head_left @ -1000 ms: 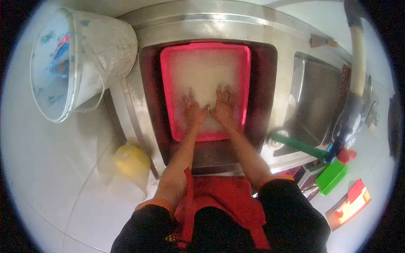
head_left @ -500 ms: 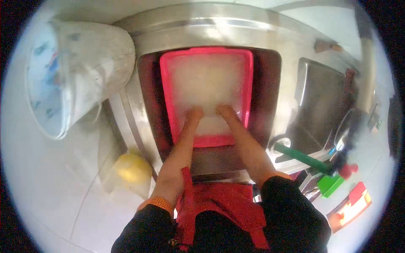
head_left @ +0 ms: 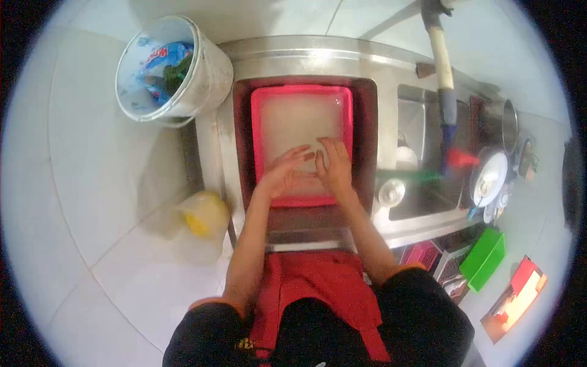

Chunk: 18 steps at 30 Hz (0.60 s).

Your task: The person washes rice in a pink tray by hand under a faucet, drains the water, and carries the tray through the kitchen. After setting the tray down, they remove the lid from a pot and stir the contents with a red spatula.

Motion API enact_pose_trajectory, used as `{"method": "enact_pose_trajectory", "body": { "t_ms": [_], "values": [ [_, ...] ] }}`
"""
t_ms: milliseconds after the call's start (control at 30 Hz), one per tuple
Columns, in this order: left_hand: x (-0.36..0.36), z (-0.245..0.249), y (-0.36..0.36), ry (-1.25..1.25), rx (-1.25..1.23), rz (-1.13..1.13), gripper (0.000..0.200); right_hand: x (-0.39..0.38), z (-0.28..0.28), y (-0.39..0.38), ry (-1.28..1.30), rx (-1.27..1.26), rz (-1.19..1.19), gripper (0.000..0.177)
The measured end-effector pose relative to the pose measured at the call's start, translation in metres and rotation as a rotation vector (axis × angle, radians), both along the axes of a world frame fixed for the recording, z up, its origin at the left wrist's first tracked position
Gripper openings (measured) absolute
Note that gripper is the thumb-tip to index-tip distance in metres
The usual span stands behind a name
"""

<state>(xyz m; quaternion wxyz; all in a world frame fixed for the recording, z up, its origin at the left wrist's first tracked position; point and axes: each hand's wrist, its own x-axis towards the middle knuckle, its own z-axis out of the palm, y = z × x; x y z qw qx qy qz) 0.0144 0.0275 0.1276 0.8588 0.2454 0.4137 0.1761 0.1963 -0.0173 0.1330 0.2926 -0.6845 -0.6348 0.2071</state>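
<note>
- Tub (head_left: 258, 134): pink, rectangular with rounded corners, smooth and plastic-looking; sits inside the larger sink basin (head_left: 365, 140), dark gap visible on both sides.
- Liquid (head_left: 296, 119): fills much of tub; cloudy, beige-grey, opaque. Bottom not visible, so any contents below the surface cannot be told.
- Left hand (head_left: 282, 172): open, fingers extended toward the right hand, over the near half of tub.
- Right hand (head_left: 335, 168): fingers bent, fingertips close to those of the left. Cannot tell whether something small is pinched there, nor whether the two hands touch.
- Progress (judgement): tub is in place and holds liquid; handwork at the liquid appears in progress. No finished item seen set aside from tub. Amount left cannot be read from this view.
- Counter (head_left: 293, 55): brushed steel, dull sheen, bright streaks of reflected light; second basin to the right of the first.
- Bucket (head_left: 215, 76): round, off-white, scuffed, beside the counter at left; blue printed packet (head_left: 158, 60) and a dark green item inside, material unclear.
- Jug (head_left: 211, 211): yellowish and translucent, blurred; near the sink's left front corner. Identification tentative.
- Right side: pale pipe (head_left: 441, 55), cylindrical, dark fittings; white dish (head_left: 489, 177), round; green box (head_left: 483, 260), rectangular, bright.
- Apron (head_left: 324, 275): red cloth, creased, worn over black clothing.
</note>
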Motion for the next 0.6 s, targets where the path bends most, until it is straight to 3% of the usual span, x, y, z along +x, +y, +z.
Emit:
{"method": "enact_pose_trajectory", "body": {
  "t_ms": [33,67,100,167,200,300,367,467,600],
  "values": [
    [-0.001,-0.055,-0.011,0.416,0.208,-0.098,0.061,0.004,-0.022,-0.02,0.001,-0.009,-0.004,0.054],
    [-0.003,-0.083,-0.018,0.83,0.424,-0.196,0.059,0.011,-0.054,-0.034,-0.032,-0.177,-0.051,0.053],
    [-0.003,-0.067,-0.015,0.827,0.448,-0.181,0.059,0.013,-0.055,-0.02,-0.069,-0.314,-0.095,0.053],
    [-0.005,-0.035,-0.025,0.871,0.577,-0.465,0.057,0.019,-0.026,-0.009,-0.032,-0.232,-0.114,0.056],
    [-0.009,-0.036,-0.035,0.867,0.569,-0.47,0.057,0.016,-0.008,-0.023,0.016,-0.205,-0.134,0.059],
    [-0.02,-0.041,-0.034,0.718,0.532,-0.333,0.06,0.023,-0.025,-0.042,-0.038,-0.26,-0.174,0.069],
    [-0.028,-0.046,-0.038,1.065,0.774,-0.279,0.064,0.029,-0.043,-0.051,-0.066,-0.319,-0.228,0.075],
    [-0.037,-0.056,-0.036,1.239,0.769,-0.156,0.069,0.039,-0.07,-0.058,-0.019,-0.441,-0.31,0.084],
    [-0.04,-0.079,-0.02,1.226,0.69,-0.208,0.072,0.046,-0.085,-0.048,0.124,-0.536,-0.36,0.089]
  ]
}}
